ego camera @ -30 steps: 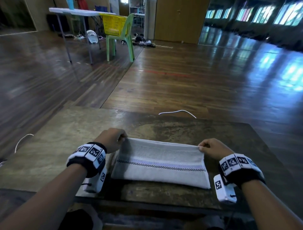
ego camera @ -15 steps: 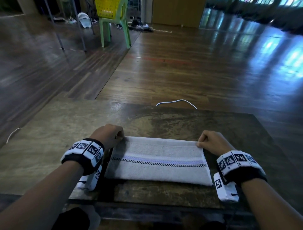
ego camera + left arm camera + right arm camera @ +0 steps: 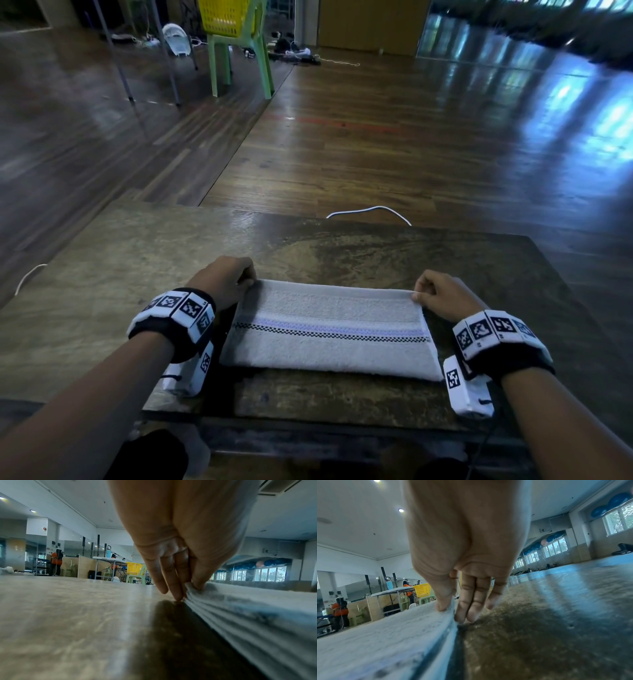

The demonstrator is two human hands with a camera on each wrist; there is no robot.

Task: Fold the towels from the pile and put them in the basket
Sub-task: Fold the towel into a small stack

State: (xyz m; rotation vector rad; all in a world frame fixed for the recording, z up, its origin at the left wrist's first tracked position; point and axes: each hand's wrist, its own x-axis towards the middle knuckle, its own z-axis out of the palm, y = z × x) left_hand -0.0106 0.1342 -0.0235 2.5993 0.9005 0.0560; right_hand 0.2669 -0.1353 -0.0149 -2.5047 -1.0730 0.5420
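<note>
A white towel (image 3: 329,329) with a checked black and lilac stripe lies folded into a long strip on the worn wooden table (image 3: 102,274). My left hand (image 3: 227,282) pinches its far left corner, thumb on top of the layered edge (image 3: 197,586). My right hand (image 3: 436,296) pinches the far right corner (image 3: 448,608) the same way. Both hands are low, with fingertips touching the tabletop. The yellow basket (image 3: 226,17) sits on a green plastic chair (image 3: 239,61) far across the room. No pile of towels is in view.
A white cable (image 3: 370,210) curls over the table's far edge. Beyond it stretches a glossy wooden floor (image 3: 411,137). A folding table's legs (image 3: 120,61) and a small white fan (image 3: 176,39) stand beside the chair. People in orange shirts (image 3: 56,562) stand in the background.
The towel's far edge, lifted a second ago, now lies flat on the lower layers. Both hands have kept their pinch on the far corners. The head camera has tilted down slightly.
</note>
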